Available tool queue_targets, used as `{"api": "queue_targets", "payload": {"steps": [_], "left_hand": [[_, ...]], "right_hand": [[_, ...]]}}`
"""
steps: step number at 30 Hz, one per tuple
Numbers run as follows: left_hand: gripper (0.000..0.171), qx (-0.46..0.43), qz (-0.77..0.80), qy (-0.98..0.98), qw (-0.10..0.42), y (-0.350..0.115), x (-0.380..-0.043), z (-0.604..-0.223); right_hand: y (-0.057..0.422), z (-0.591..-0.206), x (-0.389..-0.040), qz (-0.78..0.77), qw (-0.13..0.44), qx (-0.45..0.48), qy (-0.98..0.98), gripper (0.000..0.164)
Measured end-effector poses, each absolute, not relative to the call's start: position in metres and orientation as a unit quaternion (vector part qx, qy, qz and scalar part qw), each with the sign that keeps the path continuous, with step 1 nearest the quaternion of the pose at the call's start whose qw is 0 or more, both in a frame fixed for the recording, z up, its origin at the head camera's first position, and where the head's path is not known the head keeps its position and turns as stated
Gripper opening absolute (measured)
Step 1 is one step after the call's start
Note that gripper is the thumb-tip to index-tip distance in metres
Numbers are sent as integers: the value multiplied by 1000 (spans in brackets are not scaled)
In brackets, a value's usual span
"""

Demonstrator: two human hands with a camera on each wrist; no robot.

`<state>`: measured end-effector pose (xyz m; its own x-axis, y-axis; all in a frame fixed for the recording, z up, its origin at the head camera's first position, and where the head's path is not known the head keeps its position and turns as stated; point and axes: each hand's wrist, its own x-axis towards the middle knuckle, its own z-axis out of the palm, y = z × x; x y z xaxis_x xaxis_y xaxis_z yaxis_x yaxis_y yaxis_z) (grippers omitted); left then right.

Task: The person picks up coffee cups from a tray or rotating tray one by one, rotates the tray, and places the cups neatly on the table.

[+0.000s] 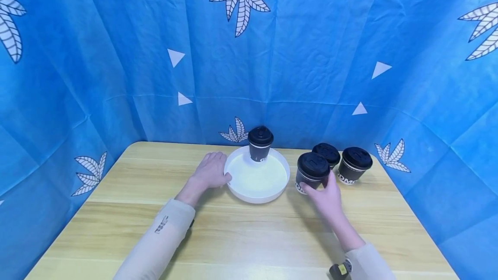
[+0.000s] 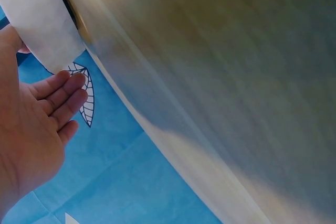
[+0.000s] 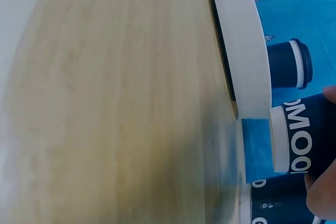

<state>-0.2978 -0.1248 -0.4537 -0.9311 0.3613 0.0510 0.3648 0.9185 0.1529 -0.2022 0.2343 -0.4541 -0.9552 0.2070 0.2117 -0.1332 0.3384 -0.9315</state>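
Observation:
My right hand point(image 1: 328, 195) grips a black paper coffee cup point(image 1: 307, 179) with a black lid and white lettering. In the right wrist view this cup point(image 3: 302, 135) is upright, its white base raised off the table. A similar cup point(image 1: 260, 148) stands at the back of a round white tray point(image 1: 249, 197). My left hand point(image 1: 210, 170) is at the tray's left side, thumb by the rim. In the left wrist view its fingers point(image 2: 65, 98) are extended and lie near the tray wall point(image 2: 44, 19); whether the thumb presses the rim is hard to tell.
Two more lidded cups stand at the back right of the wooden table point(image 1: 241, 237): one point(image 1: 326, 152) partly hidden behind the held cup, the other point(image 1: 353, 165) farther right. A blue patterned curtain point(image 1: 272, 77) hangs round the table's back and sides.

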Motion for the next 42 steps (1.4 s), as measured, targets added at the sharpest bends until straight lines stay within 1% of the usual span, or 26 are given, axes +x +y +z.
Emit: {"api": "queue_targets", "payload": {"steps": [7, 14, 20, 28, 35, 42], "left_hand": [[65, -185, -81, -979, 11, -125, -298, -452], [65, -182, -81, -980, 12, -125, -299, -452], [64, -184, -82, -979, 14, -125, -297, -452], [65, -184, -81, -980, 12, -124, -297, -453], [65, -183, -76, -980, 12, -125, -297, -453], [55, -194, -74, -978, 28, -125, -297, -453]], "right_hand": [[244, -456, -198, 586, 142, -28, -797, 81], [252, -459, -194, 576, 141, -39, -804, 88], [258, -457, -189, 575, 131, -50, -806, 85], [268, -463, -185, 565, 142, -57, -810, 83], [275, -462, -181, 567, 139, -67, -809, 87], [282, -461, -175, 565, 150, -81, -807, 86]]}}
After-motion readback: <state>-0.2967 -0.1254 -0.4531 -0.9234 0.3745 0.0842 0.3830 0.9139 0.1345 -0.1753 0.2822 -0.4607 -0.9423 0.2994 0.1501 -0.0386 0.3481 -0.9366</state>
